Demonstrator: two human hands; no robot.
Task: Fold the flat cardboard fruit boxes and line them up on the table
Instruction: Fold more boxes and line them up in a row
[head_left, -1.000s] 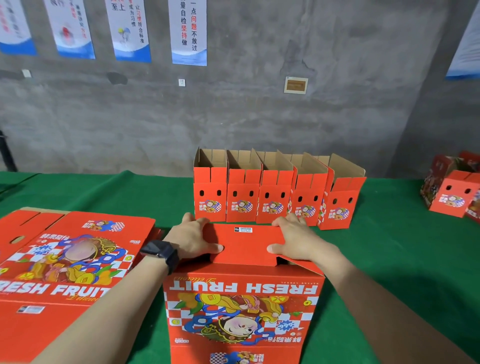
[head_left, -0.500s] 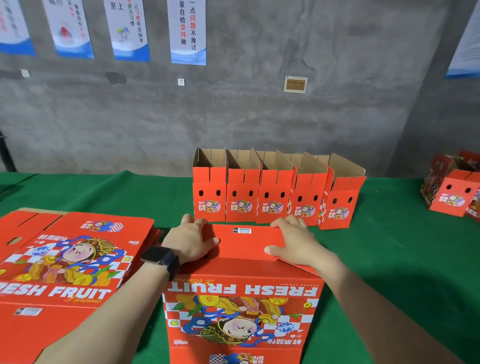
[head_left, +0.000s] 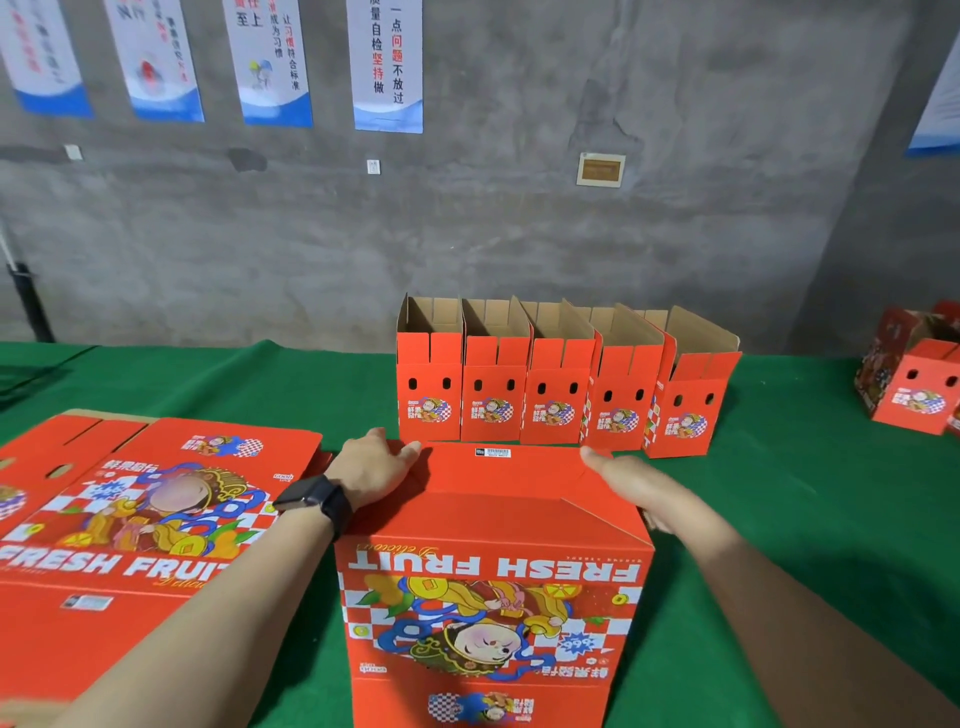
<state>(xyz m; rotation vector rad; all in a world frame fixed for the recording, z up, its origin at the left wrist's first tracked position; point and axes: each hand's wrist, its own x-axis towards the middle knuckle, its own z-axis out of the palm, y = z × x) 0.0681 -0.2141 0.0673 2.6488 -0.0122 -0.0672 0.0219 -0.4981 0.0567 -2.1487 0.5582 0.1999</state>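
A red fruit box (head_left: 493, 597) stands upside down in front of me, its "FRESH FRUIT" print inverted and its bottom flaps folded flat on top. My left hand (head_left: 371, 470), with a black watch at the wrist, lies flat on the left part of the flaps. My right hand (head_left: 631, 483) lies along the box's right top edge with its fingers straight. Behind the box, several folded boxes (head_left: 561, 395) stand in a row with open tops.
A stack of flat, unfolded boxes (head_left: 140, 509) lies on the green table (head_left: 805, 519) to my left. More red boxes (head_left: 914, 389) sit at the far right edge. A grey wall with posters stands behind the table.
The bottom flaps have been pressed down flat. My right hand has slid from the top of the flap out to the box's right edge. My left hand has stayed in place.
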